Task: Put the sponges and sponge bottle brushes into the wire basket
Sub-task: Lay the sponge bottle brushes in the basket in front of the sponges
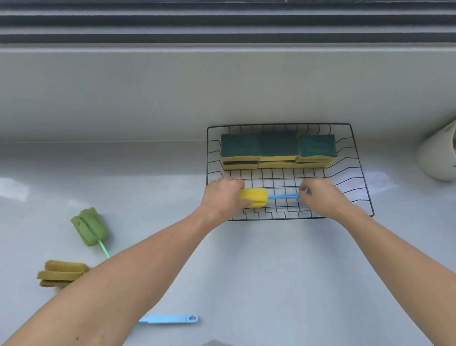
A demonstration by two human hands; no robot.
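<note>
Yellow bottle brush [253, 197] w/ blue handle [282, 196] sits inside the wire basket [361, 166], front half, long axis running left-right: sponge head to the left, handle pointing right. Left hand [223, 198] has fingers curled round the yellow head; right hand [320, 196] pinches the handle's far end, fingertips closed on it. Can't tell if brush is resting on the basket floor or held just above.

Basket is black wire, rectangular, on a pale grey countertop [257, 267] against the back wall. In its rear half: green/yellow scrub sponges [278, 150], three stacks side by side, green scourer faces up, long row going left-right.

Outside basket, left on counter: green bottle brush [89, 226], head away from the person, thin green handle pointing toward near-right, passing under left forearm. Just nearer and left: olive-yellow sponge brush head [62, 273], lying on its side, handle hidden by arm. Near centre-bottom: light blue handle [169, 319] sticking out from under left forearm, pointing right, hole at tip.

Far right: white cup [445, 148], some dark print on its side, too blurry to read; contents unclear.
</note>
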